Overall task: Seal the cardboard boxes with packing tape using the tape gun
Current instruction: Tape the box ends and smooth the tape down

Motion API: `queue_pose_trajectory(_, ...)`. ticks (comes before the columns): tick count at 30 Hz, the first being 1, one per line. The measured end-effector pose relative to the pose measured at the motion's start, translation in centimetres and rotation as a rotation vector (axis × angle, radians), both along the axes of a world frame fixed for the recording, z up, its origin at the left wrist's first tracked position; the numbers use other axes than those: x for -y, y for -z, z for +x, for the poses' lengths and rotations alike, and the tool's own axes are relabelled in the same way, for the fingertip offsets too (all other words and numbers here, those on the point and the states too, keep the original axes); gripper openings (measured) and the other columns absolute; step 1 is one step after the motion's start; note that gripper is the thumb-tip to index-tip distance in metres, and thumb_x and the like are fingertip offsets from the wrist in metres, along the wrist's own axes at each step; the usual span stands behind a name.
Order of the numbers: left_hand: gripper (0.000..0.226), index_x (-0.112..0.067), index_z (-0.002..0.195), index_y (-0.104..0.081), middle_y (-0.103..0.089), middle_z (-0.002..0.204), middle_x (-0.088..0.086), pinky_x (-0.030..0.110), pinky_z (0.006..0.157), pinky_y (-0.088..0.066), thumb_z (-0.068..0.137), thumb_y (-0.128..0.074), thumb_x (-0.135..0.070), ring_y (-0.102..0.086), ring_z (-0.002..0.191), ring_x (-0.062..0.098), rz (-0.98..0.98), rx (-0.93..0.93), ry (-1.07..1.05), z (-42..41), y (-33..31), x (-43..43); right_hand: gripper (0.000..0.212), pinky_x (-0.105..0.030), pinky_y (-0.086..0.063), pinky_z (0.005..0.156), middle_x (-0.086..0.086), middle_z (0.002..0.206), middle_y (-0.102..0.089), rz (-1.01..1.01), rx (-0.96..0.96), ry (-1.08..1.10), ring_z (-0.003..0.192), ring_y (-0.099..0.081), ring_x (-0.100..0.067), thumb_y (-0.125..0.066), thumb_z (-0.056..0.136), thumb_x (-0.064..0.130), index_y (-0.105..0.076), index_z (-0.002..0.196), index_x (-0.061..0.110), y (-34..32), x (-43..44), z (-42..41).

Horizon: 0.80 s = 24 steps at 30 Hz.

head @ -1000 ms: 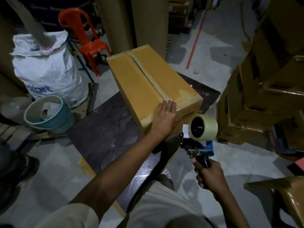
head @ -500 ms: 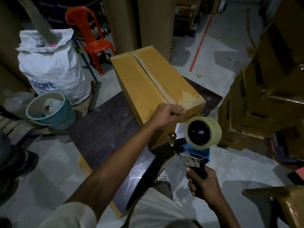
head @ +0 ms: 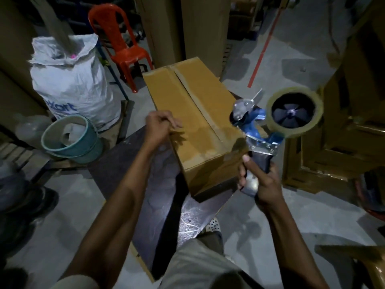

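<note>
A long brown cardboard box (head: 193, 113) lies on a dark table (head: 125, 174), its two top flaps meeting along a centre seam with clear tape glinting at the near end. My left hand (head: 159, 128) hovers at the box's near left edge, fingers loosely curled, and I cannot tell whether it touches the box. My right hand (head: 257, 180) grips the dark handle of a blue tape gun (head: 256, 130), raised beside the box's near right corner. Its clear tape roll (head: 294, 112) faces the camera.
A white woven sack (head: 70, 84) and a teal bucket (head: 70, 138) stand at the left. A red plastic chair (head: 123, 46) is behind them. Tall cardboard stacks (head: 187, 28) rise at the back, wooden furniture (head: 343, 122) at the right.
My left hand slid from the box's near end to its left edge and curled. My right hand lifted the tape gun up and right, beside the box's near corner.
</note>
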<state>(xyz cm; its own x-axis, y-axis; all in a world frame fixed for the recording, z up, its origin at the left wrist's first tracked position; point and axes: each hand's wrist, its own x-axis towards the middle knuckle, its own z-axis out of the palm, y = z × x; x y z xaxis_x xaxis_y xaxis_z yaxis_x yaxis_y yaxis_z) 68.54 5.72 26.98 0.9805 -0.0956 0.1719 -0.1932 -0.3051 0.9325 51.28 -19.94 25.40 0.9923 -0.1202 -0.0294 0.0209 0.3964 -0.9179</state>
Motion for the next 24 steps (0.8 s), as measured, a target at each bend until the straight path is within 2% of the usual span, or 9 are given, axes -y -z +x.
queue_pose_trajectory(2, 0.046, -0.03, 0.043, -0.057, -0.06, 0.047, -0.005, 0.033, 0.053, -0.055, 0.065, -0.039, 0.006, -0.061, 0.05, 0.021, 0.107, 0.124, -0.329, 1.5, -0.3, -0.5, 0.024, -0.032, -0.046, 0.049, -0.016, 0.065, -0.051, 0.007, 0.015, 0.034, 0.046, -0.049, -0.024, -0.068, 0.096, 0.016, -0.054, 0.082, 0.002, -0.6, 0.2, 1.8)
queue_pose_trajectory(3, 0.044, -0.03, 0.042, -0.054, -0.056, 0.045, -0.005, 0.027, 0.05, -0.048, 0.064, -0.04, 0.004, -0.056, 0.046, 0.018, 0.161, 0.139, -0.339, 2.2, -0.2, -0.1, 0.02, -0.032, -0.046, 0.049, -0.015, 0.066, -0.052, 0.029, 0.017, 0.049, 0.047, -0.05, -0.024, -0.067, 0.098, 0.014, -0.054, 0.087, 0.003, -0.9, 0.1, 2.7)
queue_pose_trajectory(6, 0.036, -0.029, 0.042, -0.051, -0.052, 0.044, -0.006, 0.025, 0.049, -0.041, 0.061, -0.04, -0.001, -0.051, 0.044, 0.013, 0.273, 0.095, -0.19, 3.4, 0.9, 2.8, 0.012, -0.032, -0.048, 0.048, -0.011, 0.068, -0.055, 0.075, 0.015, 0.088, 0.048, -0.053, -0.021, -0.06, 0.102, 0.006, -0.056, 0.09, 0.005, -1.8, -0.5, 6.0)
queue_pose_trajectory(11, 0.033, -0.022, 0.046, -0.059, -0.06, 0.05, -0.003, 0.032, 0.05, -0.051, 0.06, -0.05, 0.007, -0.062, 0.052, 0.017, 0.196, -0.003, -0.137, 3.1, 3.4, 6.0, 0.032, -0.032, -0.049, 0.049, -0.011, 0.066, -0.058, 0.021, 0.005, 0.122, 0.047, -0.054, -0.023, -0.062, 0.101, 0.008, -0.068, 0.072, 0.021, -2.0, -1.0, 9.3)
queue_pose_trajectory(14, 0.038, -0.025, 0.042, -0.054, -0.053, 0.044, -0.008, 0.034, 0.049, -0.047, 0.056, -0.042, 0.009, -0.055, 0.047, 0.014, 0.194, 0.039, -0.122, 4.0, 3.9, 6.5, 0.025, -0.031, -0.049, 0.047, -0.011, 0.066, -0.058, 0.002, -0.019, 0.134, 0.045, -0.054, -0.022, -0.062, 0.1, 0.007, -0.065, 0.077, 0.015, -1.9, -0.9, 10.1)
queue_pose_trajectory(18, 0.028, -0.021, 0.04, -0.051, -0.049, 0.041, -0.006, 0.028, 0.05, -0.042, 0.055, -0.039, -0.001, -0.048, 0.043, 0.009, 0.242, 0.059, -0.097, 4.1, 3.8, 7.2, 0.017, -0.032, -0.05, 0.048, -0.011, 0.067, -0.059, -0.019, -0.02, 0.17, 0.047, -0.055, -0.023, -0.062, 0.101, 0.007, -0.064, 0.084, 0.012, -1.1, -0.7, 10.5)
queue_pose_trajectory(21, 0.025, -0.021, 0.047, -0.058, -0.059, 0.053, -0.004, 0.035, 0.056, -0.049, 0.058, -0.043, -0.004, -0.057, 0.057, 0.013, 0.28, 0.135, 0.0, 3.1, 4.2, 7.9, 0.031, -0.033, -0.052, 0.048, -0.008, 0.064, -0.06, -0.047, -0.019, 0.214, 0.048, -0.057, -0.022, -0.062, 0.101, 0.008, -0.07, 0.075, 0.021, -0.9, -0.8, 10.8)
queue_pose_trajectory(22, 0.028, -0.022, 0.056, -0.067, -0.068, 0.066, -0.003, 0.038, 0.067, -0.053, 0.063, -0.047, -0.004, -0.063, 0.071, 0.016, 0.312, 0.178, 0.067, 2.8, 4.4, 8.2, 0.036, -0.033, -0.052, 0.047, -0.006, 0.062, -0.061, -0.061, -0.018, 0.229, 0.047, -0.057, -0.021, -0.061, 0.102, 0.008, -0.071, 0.071, 0.023, -0.9, -0.9, 10.9)
queue_pose_trajectory(24, 0.032, -0.019, 0.097, -0.078, -0.075, 0.111, 0.002, 0.043, 0.097, -0.049, 0.086, -0.049, -0.012, -0.064, 0.111, 0.023, 0.474, 0.264, 0.241, 2.3, 5.1, 9.1, 0.04, -0.033, -0.053, 0.047, -0.004, 0.058, -0.061, -0.065, -0.026, 0.278, 0.045, -0.058, -0.019, -0.061, 0.102, 0.008, -0.071, 0.066, 0.022, -0.9, -0.9, 11.2)
